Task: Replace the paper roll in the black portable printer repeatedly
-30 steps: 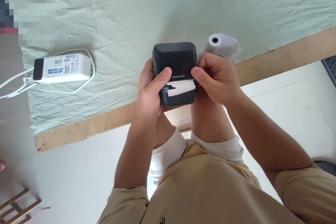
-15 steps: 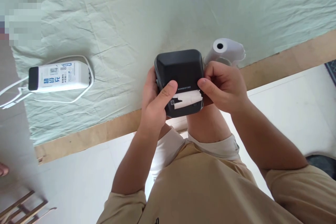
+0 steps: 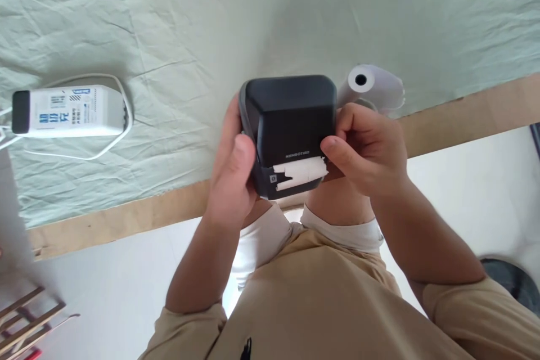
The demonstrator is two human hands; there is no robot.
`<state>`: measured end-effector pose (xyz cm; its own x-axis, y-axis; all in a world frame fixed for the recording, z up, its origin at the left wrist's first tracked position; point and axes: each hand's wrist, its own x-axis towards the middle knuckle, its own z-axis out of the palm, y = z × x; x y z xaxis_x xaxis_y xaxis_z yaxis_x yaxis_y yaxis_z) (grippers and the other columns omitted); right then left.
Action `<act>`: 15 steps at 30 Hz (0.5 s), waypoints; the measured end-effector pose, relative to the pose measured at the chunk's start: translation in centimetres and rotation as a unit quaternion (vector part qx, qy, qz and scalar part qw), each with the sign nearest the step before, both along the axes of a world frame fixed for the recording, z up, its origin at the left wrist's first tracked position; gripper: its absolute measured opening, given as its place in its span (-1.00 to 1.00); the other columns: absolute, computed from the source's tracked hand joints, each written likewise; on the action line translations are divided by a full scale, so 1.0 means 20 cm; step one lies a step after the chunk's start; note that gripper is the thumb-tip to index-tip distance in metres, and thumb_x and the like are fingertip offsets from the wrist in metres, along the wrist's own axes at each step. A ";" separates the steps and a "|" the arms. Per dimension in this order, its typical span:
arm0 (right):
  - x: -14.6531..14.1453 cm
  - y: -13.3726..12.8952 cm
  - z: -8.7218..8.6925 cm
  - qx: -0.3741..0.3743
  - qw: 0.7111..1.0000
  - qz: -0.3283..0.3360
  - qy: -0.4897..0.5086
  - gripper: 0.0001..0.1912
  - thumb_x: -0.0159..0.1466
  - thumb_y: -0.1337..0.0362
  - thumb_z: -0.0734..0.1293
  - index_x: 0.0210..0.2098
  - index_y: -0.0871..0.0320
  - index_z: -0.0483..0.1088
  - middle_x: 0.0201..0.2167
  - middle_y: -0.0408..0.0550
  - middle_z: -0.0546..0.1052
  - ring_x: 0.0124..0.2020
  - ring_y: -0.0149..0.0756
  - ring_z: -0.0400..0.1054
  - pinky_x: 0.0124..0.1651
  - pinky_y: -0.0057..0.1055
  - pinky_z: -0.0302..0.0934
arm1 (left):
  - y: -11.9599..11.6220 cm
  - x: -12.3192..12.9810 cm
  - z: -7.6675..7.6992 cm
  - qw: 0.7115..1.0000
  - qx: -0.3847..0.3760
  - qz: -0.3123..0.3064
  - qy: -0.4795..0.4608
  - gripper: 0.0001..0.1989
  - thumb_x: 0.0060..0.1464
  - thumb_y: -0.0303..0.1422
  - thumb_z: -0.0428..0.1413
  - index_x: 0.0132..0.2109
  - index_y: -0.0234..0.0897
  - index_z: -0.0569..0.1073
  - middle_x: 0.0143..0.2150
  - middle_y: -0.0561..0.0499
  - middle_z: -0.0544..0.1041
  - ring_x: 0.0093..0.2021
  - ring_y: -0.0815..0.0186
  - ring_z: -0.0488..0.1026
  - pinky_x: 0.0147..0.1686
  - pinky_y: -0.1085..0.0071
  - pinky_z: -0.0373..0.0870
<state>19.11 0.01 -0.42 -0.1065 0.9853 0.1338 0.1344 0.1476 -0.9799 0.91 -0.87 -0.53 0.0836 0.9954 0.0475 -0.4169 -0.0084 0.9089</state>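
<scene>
A black label printer (image 3: 295, 118) marked NIIMBOT is held up between my hands at the table's near edge. A torn strip of white paper (image 3: 301, 173) lies across its lower front. My left hand (image 3: 234, 166) grips the printer's left side, thumb along the edge and fingers behind it. On the right side, my right hand (image 3: 367, 149) is closed with its thumb against the printer's edge; its curled fingers are partly hidden. Just beyond my right hand lies a roll of white paper (image 3: 382, 87) with a black core, its loose end spread out to the right.
A white power adapter (image 3: 76, 111) with blue print and a looped white cable rests on the left of the green tablecloth (image 3: 177, 28). Along the front runs a bare wooden table edge (image 3: 126, 214). A wooden rack (image 3: 29, 318) stands on the floor at lower left.
The printer has come nearer to the camera and tilted a little. My left thumb has slid off its front to its left edge. The view has shifted, moving the adapter leftward.
</scene>
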 end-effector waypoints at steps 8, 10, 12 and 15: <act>0.01 0.00 -0.01 0.003 1.000 0.020 0.008 -0.51 0.33 0.10 0.57 -0.44 0.05 0.20 -0.58 -0.27 0.30 -0.58 -0.51 0.05 -0.57 -0.45 -0.10 | 0.03 -0.02 -0.04 0.995 -0.078 0.067 -0.016 -0.61 0.46 0.06 0.13 -0.12 -0.01 0.76 -0.07 0.01 0.76 0.11 0.09 0.70 0.14 0.19 0.69; 0.01 0.00 -0.01 -0.005 0.999 0.027 0.020 -0.47 0.28 0.09 0.62 -0.42 0.05 0.18 -0.55 -0.29 0.27 -0.58 -0.52 0.03 -0.58 -0.46 -0.10 | 0.03 -0.03 -0.06 0.993 -0.083 0.077 -0.016 -0.55 0.47 0.07 0.10 -0.16 -0.03 0.77 -0.25 0.01 0.72 -0.05 0.14 0.72 0.00 0.22 0.73; 0.02 -0.01 -0.02 -0.014 0.999 0.038 0.034 -0.44 0.22 0.07 0.66 -0.40 0.04 0.18 -0.53 -0.30 0.27 -0.57 -0.53 0.03 -0.59 -0.47 -0.08 | 0.03 -0.03 -0.07 0.993 -0.072 0.091 -0.002 -0.56 0.47 0.03 0.13 -0.22 -0.05 0.76 -0.33 0.04 0.67 -0.16 0.21 0.71 -0.06 0.30 0.72; 0.02 -0.01 -0.04 -0.008 0.998 0.043 0.041 -0.46 0.19 0.12 0.69 -0.36 0.03 0.22 -0.51 -0.30 0.30 -0.56 -0.51 0.09 -0.60 -0.47 -0.03 | 0.04 -0.03 -0.07 0.991 -0.065 0.111 0.023 -0.58 0.44 0.01 0.19 -0.29 -0.09 0.72 -0.37 0.05 0.63 -0.19 0.23 0.69 -0.07 0.34 0.69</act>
<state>19.48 -0.24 -1.17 -0.1794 0.9752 0.1294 0.0421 0.1391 -0.9894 0.22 -0.01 -1.94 -0.1397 0.9869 -0.0810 -0.3767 0.0227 0.9261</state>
